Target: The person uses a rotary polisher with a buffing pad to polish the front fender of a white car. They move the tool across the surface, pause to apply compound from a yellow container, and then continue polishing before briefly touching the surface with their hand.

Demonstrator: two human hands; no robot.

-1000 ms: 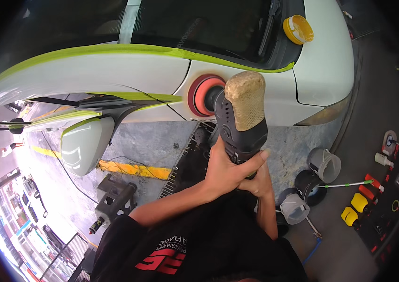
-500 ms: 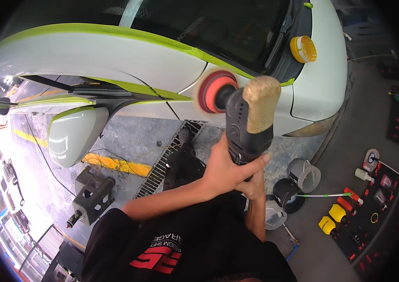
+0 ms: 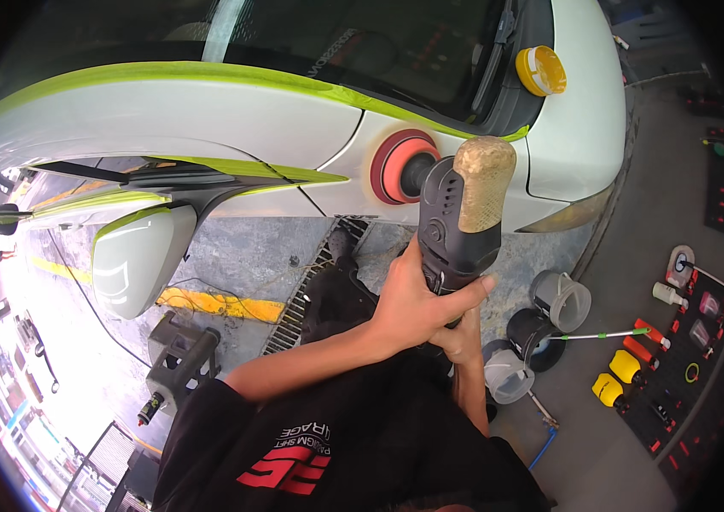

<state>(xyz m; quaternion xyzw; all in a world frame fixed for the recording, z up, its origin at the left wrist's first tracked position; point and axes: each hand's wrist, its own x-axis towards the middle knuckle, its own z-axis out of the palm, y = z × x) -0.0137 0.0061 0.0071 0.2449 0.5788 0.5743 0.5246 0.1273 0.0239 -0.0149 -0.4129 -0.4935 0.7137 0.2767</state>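
Car polisher (image 3: 457,243), dark-bodied with a tan, worn-looking cover on its head, is held out over the front fender (image 3: 353,192) of a white car. Its round orange-and-maroon foam pad (image 3: 390,171) appears to lie against the paint, just right of the panel seam. The left hand (image 3: 413,299) is wrapped around the handle, thumb laid across it; the right hand (image 3: 463,339) clasps the handle's end just below, its fingers partly hidden. Machine-polishing of this fender seems to be the step in hand; whether the pad is spinning, I cannot tell. The next move calls for an even, level pass over the paint, with the pad clear of the lime-green masking tape (image 3: 183,73) edging the glass.

Left along the car juts the white side mirror (image 3: 144,260), also taped. A yellow ring-shaped object (image 3: 541,71) rests at the base of the windscreen. On the ground to the right stand a clear bucket (image 3: 565,300) and a black bucket (image 3: 532,333), with yellow bottles (image 3: 625,367) farther off on a dark mat (image 3: 677,410).
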